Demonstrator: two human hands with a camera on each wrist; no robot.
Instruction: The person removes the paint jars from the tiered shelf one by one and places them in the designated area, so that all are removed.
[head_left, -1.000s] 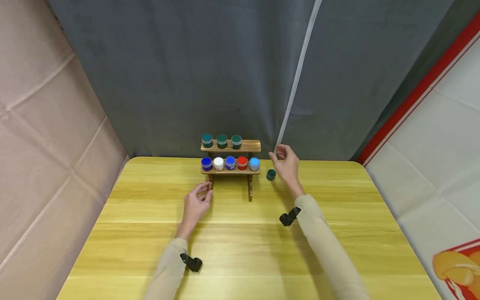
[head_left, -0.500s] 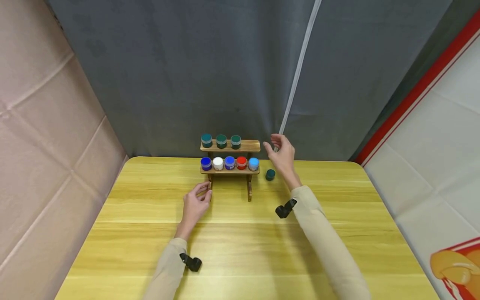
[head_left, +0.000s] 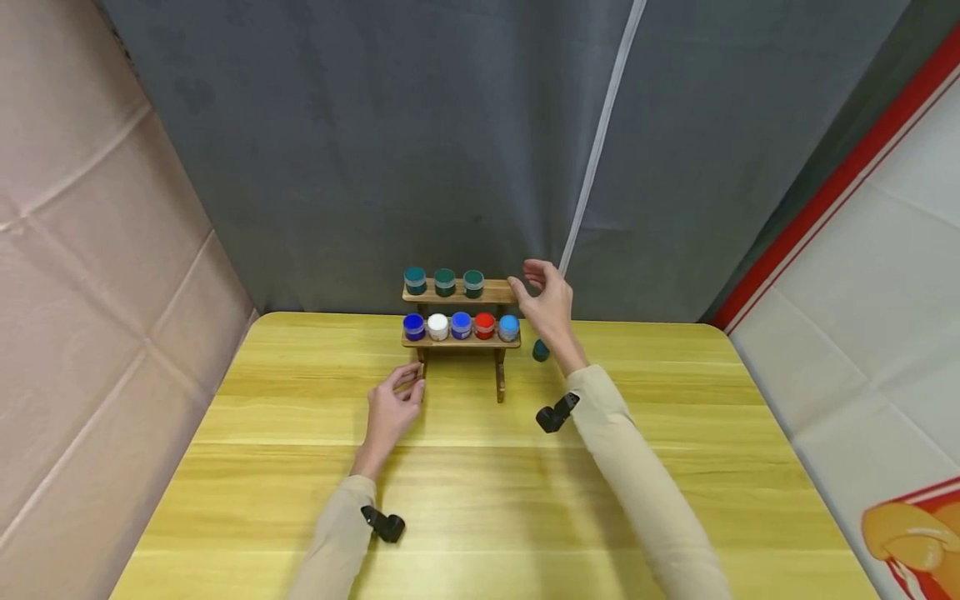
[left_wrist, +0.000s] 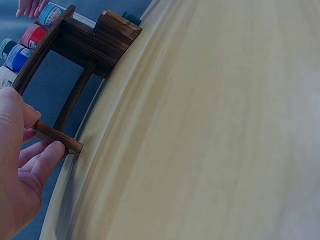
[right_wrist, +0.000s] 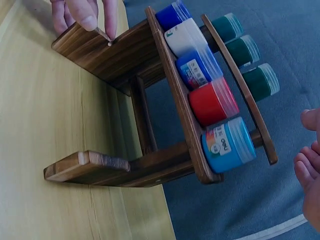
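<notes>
A two-tier wooden rack (head_left: pixel 510 291) stands near the table's back edge. My left hand (head_left: pixel 392 410) holds the foot of its left leg, thumb on one side and fingers on the other in the left wrist view. The upper shelf bears three green-teal jars (right_wrist: pixel 257 82) with clear lids. Along the lower shelf stand a dark blue jar, a white jar (head_left: pixel 438 327), a blue jar, a red jar (right_wrist: pixel 212 102) and a light blue jar (right_wrist: pixel 227 145). By the upper shelf's right end hovers my right hand (head_left: pixel 550 307), thumb and fingers apart, nothing between them.
One dark teal jar (head_left: pixel 541 350) sits on the table right of the rack, partly covered by my right hand in the head view. A grey curtain (head_left: pixel 337 150) hangs behind the yellow wooden table (head_left: pixel 480 492).
My right hand has moved left from beside the curtain's white strip to the upper shelf's right end, its fingers spreading. The left hand, rack and jars have stayed in place.
</notes>
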